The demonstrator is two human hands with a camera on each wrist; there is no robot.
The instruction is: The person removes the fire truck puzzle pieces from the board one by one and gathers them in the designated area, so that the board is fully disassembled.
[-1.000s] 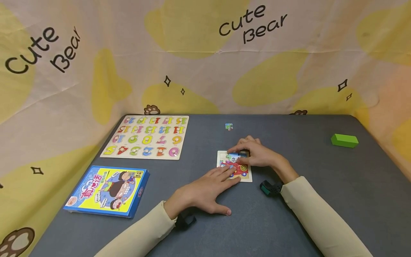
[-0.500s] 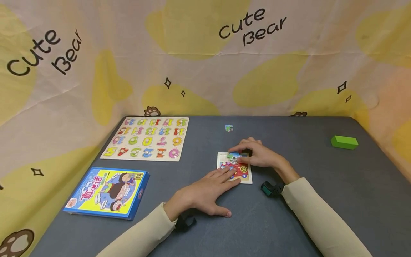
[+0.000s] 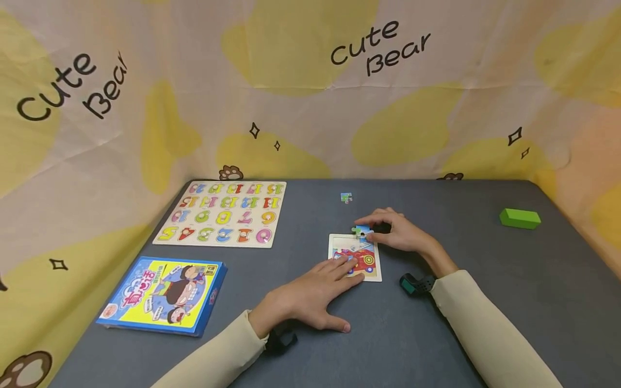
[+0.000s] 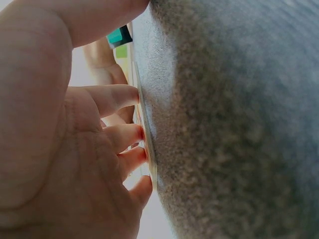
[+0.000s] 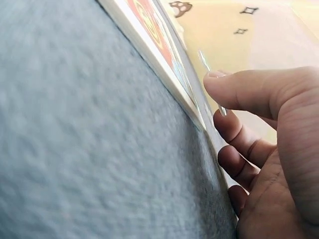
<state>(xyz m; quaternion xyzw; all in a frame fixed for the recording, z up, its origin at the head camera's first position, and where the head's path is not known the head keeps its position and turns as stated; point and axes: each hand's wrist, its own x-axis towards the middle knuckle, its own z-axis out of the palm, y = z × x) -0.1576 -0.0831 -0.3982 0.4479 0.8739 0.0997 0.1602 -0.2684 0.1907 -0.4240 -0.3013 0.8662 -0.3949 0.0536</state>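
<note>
A small puzzle board (image 3: pixel 341 242) with a pale frame and a picture of a red vehicle lies on the table. The fingertips of my left hand (image 3: pixel 310 296) rest on its lower left part, fingers spread and fairly straight. Between thumb and fingers my right hand (image 3: pixel 402 231) pinches a blue and green puzzle piece (image 3: pixel 361 231) at the board's far edge. In the right wrist view the puzzle piece (image 5: pixel 204 59) is seen edge-on, raised off the board (image 5: pixel 164 69). Another small puzzle piece (image 3: pixel 346 198) lies farther back on the table.
A number board (image 3: pixel 233 210) lies at the back left. In front of it is a blue and yellow box (image 3: pixel 165 293). A green block (image 3: pixel 520 218) stands at the far right. Patterned cloth (image 3: pixel 301 70) hangs behind the grey table (image 3: pixel 485 231).
My right hand has lifted the puzzle piece out of the board's upper part and drawn it slightly away and to the right. The left hand stays on the board. The head view has tilted slightly.
</note>
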